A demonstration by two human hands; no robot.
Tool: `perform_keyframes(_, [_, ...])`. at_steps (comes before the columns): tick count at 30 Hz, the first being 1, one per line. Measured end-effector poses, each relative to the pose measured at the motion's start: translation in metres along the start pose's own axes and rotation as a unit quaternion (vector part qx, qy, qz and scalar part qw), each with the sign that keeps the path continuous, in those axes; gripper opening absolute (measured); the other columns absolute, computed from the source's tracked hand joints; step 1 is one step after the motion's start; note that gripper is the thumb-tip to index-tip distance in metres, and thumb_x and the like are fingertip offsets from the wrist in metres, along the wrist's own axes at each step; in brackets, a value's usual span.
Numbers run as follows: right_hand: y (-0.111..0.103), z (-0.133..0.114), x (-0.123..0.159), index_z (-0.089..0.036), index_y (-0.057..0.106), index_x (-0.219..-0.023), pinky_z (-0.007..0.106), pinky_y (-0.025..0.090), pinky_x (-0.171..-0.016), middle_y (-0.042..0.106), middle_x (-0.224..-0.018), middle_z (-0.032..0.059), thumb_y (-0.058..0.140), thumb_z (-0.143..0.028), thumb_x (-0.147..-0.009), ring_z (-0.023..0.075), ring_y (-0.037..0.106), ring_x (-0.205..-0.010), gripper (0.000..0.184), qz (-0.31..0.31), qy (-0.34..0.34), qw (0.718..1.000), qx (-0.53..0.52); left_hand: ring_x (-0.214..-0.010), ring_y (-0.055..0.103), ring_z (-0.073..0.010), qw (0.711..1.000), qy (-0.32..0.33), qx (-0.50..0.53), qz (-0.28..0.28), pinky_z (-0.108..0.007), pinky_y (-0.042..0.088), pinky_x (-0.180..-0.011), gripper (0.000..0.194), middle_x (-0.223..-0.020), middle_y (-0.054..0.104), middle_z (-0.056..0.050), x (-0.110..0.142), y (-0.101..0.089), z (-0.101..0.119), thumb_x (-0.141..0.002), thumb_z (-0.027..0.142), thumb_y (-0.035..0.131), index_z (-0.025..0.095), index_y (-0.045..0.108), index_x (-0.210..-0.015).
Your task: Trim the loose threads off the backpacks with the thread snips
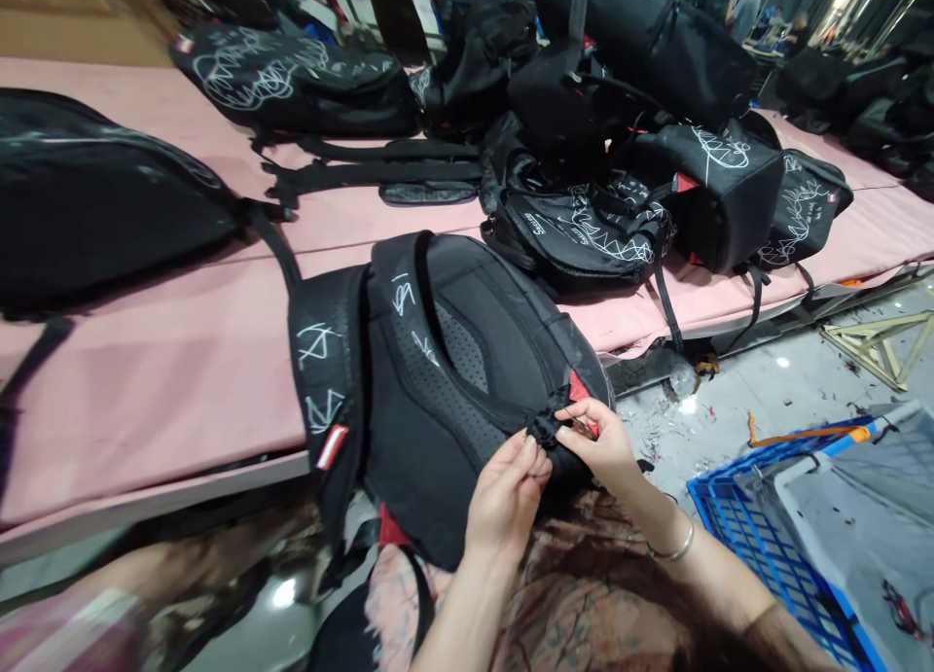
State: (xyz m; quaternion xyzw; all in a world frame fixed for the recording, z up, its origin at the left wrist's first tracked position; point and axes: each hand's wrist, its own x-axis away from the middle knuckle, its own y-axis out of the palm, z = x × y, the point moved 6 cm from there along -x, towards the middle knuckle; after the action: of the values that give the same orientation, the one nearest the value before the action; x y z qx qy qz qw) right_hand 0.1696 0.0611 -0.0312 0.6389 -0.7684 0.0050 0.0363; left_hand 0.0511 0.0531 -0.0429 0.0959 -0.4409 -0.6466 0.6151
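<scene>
Head view: backpack (423,448) just toward six o'clock of centre, partly on the pink tabletop (146,380), overhanging its near edge. Toward five o'clock, left hand (509,492) and right hand (602,445) — thumbs against fingers — pinch its bunched black strap (546,429). Blue basket (759,541), four o'clock.

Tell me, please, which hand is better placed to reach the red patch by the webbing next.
Probably the right hand: it is closest to the red patch on the black backpack, while the left hand, at the bunched webbing, sits farther away.
</scene>
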Motion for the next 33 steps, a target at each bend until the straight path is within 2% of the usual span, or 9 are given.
perform_keyframes(5, [0.003,0.002,0.001,-0.017,0.059,-0.080,0.021,0.039,-0.051,0.052,-0.060,-0.0039,0.061,-0.023,-0.066,0.0086,0.045,-0.053,0.015,0.009,-0.001,1.000,0.009,-0.050,0.030,-0.0040,1.000,0.006,-0.021,0.018,-0.017,0.030,-0.048,0.030,-0.055,0.038,0.006,0.002,-0.002,0.002,-0.056,0.026,0.079,0.011,0.067,-0.079])
perform_keyframes(8, [-0.001,-0.007,0.006,-0.019,0.057,-0.089,0.020,0.039,-0.051,0.049,-0.061,-0.0051,0.060,-0.024,-0.068,0.0091,0.045,-0.054,0.021,0.008,-0.009,0.999,0.031,-0.052,0.033,-0.0048,0.998,0.010,-0.044,0.031,-0.018,0.032,-0.050,0.034,-0.056,0.042,0.005,0.004,-0.002,0.005,-0.056,0.027,0.079,0.011,0.067,-0.083])
perform_keyframes(10, [-0.007,-0.012,0.011,-0.019,0.055,-0.094,0.021,0.042,-0.057,0.052,-0.069,-0.0031,0.056,-0.027,-0.073,0.0104,0.049,-0.061,0.022,0.009,-0.013,0.999,0.045,-0.053,0.035,-0.0055,0.998,0.018,-0.050,0.033,-0.018,0.034,-0.052,0.036,-0.057,0.043,0.005,0.005,-0.002,0.006,-0.055,0.027,0.080,0.012,0.067,-0.085])
perform_keyframes(13, [-0.016,-0.015,0.019,-0.020,0.057,-0.089,0.023,0.044,-0.068,0.058,-0.082,0.0000,0.049,-0.029,-0.080,0.0127,0.053,-0.075,0.015,0.014,-0.007,0.996,0.083,-0.053,0.034,-0.0055,0.999,0.024,-0.041,0.010,-0.018,0.034,-0.052,0.036,-0.057,0.042,0.005,0.003,0.002,0.005,-0.056,0.027,0.079,0.012,0.066,-0.086])
perform_keyframes(16, [-0.020,-0.016,0.027,-0.020,0.059,-0.084,0.024,0.044,-0.068,0.060,-0.080,-0.0010,0.049,-0.029,-0.081,0.0135,0.054,-0.075,0.013,-0.005,-0.002,0.991,0.136,-0.053,0.035,-0.0058,0.999,0.016,-0.035,-0.005,-0.018,0.034,-0.053,0.033,-0.057,0.042,0.005,0.001,0.003,0.002,-0.058,0.026,0.078,0.013,0.065,-0.085])
perform_keyframes(20, [-0.017,-0.021,0.036,-0.020,0.062,-0.089,0.024,0.044,-0.070,0.063,-0.084,-0.0001,0.048,-0.026,-0.083,0.0136,0.056,-0.078,0.016,-0.041,-0.032,0.985,0.166,-0.053,0.035,-0.0060,0.999,0.005,-0.043,-0.006,-0.017,0.030,-0.049,0.032,-0.057,0.042,0.005,0.001,0.001,-0.001,-0.058,0.028,0.078,0.014,0.064,-0.083])
perform_keyframes(24, [-0.016,-0.024,0.037,-0.020,0.063,-0.084,0.022,0.044,-0.065,0.064,-0.079,-0.0001,0.050,-0.025,-0.083,0.0131,0.057,-0.073,0.014,-0.033,-0.053,0.983,0.175,-0.053,0.036,-0.0067,0.999,0.009,-0.054,0.000,-0.017,0.031,-0.048,0.032,-0.057,0.042,0.005,0.001,0.002,0.000,-0.057,0.029,0.079,0.014,0.064,-0.080])
perform_keyframes(33, [-0.012,-0.029,0.033,-0.021,0.066,-0.087,0.025,0.045,-0.069,0.067,-0.085,0.0028,0.050,-0.024,-0.084,0.0149,0.061,-0.078,0.016,-0.034,-0.112,0.968,0.224,-0.052,0.039,-0.0055,0.997,0.012,-0.072,0.028,-0.017,0.033,-0.050,0.037,-0.057,0.047,0.005,0.003,-0.001,0.000,-0.054,0.030,0.080,0.014,0.066,-0.085])
